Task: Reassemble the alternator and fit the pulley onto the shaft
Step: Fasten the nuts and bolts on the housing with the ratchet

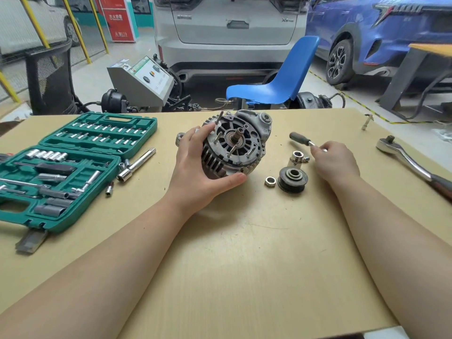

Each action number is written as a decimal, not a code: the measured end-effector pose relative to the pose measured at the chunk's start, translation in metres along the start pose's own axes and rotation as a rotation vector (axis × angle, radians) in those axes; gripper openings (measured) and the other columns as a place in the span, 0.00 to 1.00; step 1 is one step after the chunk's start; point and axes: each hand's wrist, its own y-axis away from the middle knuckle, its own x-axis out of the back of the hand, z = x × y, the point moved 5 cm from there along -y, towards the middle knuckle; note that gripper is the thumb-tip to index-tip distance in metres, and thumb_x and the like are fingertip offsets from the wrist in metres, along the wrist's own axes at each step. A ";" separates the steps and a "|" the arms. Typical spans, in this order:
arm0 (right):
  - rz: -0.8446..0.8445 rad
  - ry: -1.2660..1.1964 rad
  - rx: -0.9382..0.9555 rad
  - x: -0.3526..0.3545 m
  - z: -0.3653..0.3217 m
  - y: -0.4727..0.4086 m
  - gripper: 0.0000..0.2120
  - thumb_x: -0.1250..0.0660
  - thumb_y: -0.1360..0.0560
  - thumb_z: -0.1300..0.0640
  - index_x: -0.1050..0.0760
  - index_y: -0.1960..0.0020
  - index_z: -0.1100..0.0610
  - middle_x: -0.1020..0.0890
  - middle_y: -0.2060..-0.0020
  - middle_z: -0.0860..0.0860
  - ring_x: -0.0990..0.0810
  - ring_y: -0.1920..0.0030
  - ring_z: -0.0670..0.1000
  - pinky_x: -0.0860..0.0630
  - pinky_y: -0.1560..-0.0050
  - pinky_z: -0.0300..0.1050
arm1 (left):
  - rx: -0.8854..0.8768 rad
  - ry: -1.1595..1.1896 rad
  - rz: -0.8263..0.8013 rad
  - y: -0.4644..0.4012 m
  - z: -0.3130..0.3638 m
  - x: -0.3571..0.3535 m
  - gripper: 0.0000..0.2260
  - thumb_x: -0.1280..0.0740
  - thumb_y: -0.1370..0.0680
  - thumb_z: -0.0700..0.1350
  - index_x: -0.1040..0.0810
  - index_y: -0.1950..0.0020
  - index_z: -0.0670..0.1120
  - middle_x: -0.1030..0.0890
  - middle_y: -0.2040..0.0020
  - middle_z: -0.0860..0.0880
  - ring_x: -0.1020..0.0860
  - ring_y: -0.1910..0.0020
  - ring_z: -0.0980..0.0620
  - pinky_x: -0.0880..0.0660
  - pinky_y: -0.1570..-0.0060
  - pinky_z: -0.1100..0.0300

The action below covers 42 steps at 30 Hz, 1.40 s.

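The grey alternator (238, 143) lies tilted at the middle of the tan table (232, 253), its bare shaft (238, 133) and several long through bolts pointing toward me. My left hand (203, 167) grips its left side, thumb under the front rim. The black grooved pulley (293, 179) sits on the table to its right, with a hex nut (270, 181) beside it and a chrome socket (297, 158) just behind. My right hand (333, 160) pinches the metal shank of a black-handled driver (299, 138) lying behind the pulley.
An open green socket set case (73, 167) fills the left of the table, with loose sockets and an extension bar (137, 165) next to it. A ratchet wrench (411, 162) lies at the right edge. A blue chair (276, 79) and parked cars stand beyond the table.
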 end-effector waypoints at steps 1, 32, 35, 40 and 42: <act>-0.004 0.042 -0.003 -0.001 0.000 0.000 0.17 0.39 0.19 0.41 0.22 0.41 0.52 0.19 0.46 0.54 0.22 0.43 0.60 0.30 0.51 0.49 | 0.000 0.001 0.001 0.000 0.000 0.000 0.47 0.17 0.36 0.66 0.37 0.22 0.71 0.36 0.22 0.49 0.35 0.18 0.44 0.31 0.22 0.38; -0.238 -0.967 0.126 -0.031 -0.117 0.098 0.31 0.33 0.25 0.40 0.30 0.25 0.51 0.22 0.34 0.48 0.21 0.37 0.45 0.23 0.38 0.45 | 0.006 0.125 0.068 -0.001 0.002 -0.003 0.26 0.29 0.24 0.68 0.31 0.27 0.72 0.31 0.28 0.49 0.30 0.23 0.46 0.30 0.23 0.39; -0.290 -1.005 -0.041 -0.032 -0.133 0.082 0.29 0.35 0.23 0.39 0.27 0.29 0.56 0.19 0.35 0.51 0.19 0.38 0.52 0.24 0.36 0.53 | -0.006 0.119 0.114 -0.004 0.000 0.000 0.18 0.37 0.17 0.63 0.26 0.27 0.66 0.28 0.30 0.47 0.29 0.25 0.48 0.32 0.23 0.41; -0.470 -1.183 -0.133 -0.048 -0.147 0.080 0.22 0.40 0.17 0.43 0.19 0.39 0.60 0.13 0.49 0.58 0.13 0.47 0.61 0.19 0.40 0.63 | 0.005 0.149 0.217 0.000 0.000 0.005 0.14 0.40 0.15 0.60 0.23 0.30 0.65 0.26 0.33 0.55 0.28 0.28 0.54 0.30 0.24 0.48; -0.418 -1.155 -0.129 -0.048 -0.150 0.083 0.23 0.40 0.18 0.42 0.20 0.38 0.60 0.13 0.49 0.58 0.13 0.47 0.61 0.19 0.41 0.64 | 0.076 0.163 0.326 0.002 -0.001 0.013 0.13 0.40 0.14 0.61 0.27 0.30 0.69 0.28 0.31 0.55 0.29 0.27 0.56 0.31 0.24 0.53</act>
